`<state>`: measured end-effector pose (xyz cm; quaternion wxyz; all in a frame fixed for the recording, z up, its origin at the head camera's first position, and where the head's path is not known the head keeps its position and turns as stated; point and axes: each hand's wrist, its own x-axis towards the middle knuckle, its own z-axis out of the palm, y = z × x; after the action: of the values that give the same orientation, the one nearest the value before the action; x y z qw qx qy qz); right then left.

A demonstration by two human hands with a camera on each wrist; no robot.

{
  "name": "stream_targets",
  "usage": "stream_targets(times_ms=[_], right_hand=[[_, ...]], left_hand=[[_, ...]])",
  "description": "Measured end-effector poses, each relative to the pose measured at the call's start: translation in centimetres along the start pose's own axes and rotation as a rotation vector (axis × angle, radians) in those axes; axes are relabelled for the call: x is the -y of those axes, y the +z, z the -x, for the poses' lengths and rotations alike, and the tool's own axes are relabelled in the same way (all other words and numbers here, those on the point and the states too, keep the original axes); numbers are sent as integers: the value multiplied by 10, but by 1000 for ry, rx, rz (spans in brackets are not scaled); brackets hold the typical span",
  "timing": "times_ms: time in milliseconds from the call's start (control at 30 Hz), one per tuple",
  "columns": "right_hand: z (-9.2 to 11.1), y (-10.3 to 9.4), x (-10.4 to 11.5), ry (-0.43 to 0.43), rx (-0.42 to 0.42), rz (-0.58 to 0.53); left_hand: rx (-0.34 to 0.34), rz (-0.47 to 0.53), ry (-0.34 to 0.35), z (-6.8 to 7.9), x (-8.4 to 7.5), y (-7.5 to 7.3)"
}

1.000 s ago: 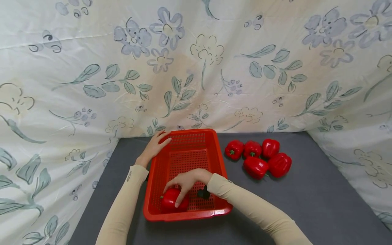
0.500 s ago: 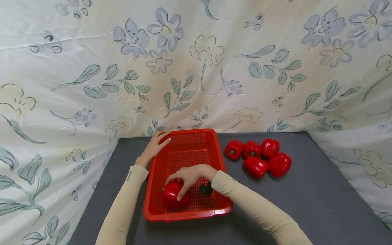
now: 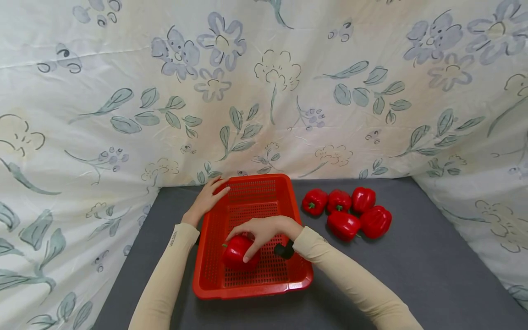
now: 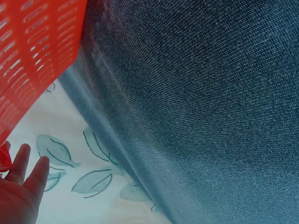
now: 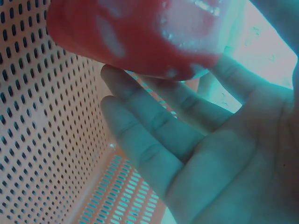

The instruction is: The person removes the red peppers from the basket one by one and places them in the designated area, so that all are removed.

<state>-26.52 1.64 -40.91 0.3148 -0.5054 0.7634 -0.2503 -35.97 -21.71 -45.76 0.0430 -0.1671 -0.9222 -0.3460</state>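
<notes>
A red bell pepper (image 3: 238, 253) with a green stem is gripped in my right hand (image 3: 264, 231), thumb on the near side and fingers over the far side. It is inside the red plastic basket (image 3: 252, 291), over the perforated floor. In the right wrist view, the pepper (image 5: 140, 37) fills the top, with my fingers (image 5: 145, 135) beneath and beside it. My left hand (image 3: 205, 198) holds the basket's far left rim, thumb on the inner side and fingers along the outside. The left wrist view shows the basket's slotted wall (image 4: 37, 51) and part of that hand (image 4: 21, 191).
Several red bell peppers (image 3: 343, 225) lie grouped on the dark grey tabletop (image 3: 412, 275), right of the basket. Floral cloth (image 3: 280, 114) hangs behind and on both sides. A small black device (image 3: 284, 250) is at my right wrist.
My right hand has raised the bell pepper off the basket's near left part and moved it slightly away and to the right. My left hand stays at the rim.
</notes>
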Motion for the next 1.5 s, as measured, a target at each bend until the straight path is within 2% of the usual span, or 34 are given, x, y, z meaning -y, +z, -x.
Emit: stream_targets(times_ms=[267, 567, 967, 1233, 1500], right_hand=[[16, -8, 7, 8, -61, -1], [26, -12, 1, -16, -114, -13], [44, -20, 8, 8, -156, -31], [52, -24, 7, -19, -188, -45], [61, -29, 9, 11, -217, -71]], left_hand=[[5, 11, -1, -1, 3, 1], [7, 3, -2, -3, 4, 1], [1, 1, -4, -1, 3, 1], [4, -7, -7, -2, 3, 1], [3, -10, -14, -2, 6, 2]])
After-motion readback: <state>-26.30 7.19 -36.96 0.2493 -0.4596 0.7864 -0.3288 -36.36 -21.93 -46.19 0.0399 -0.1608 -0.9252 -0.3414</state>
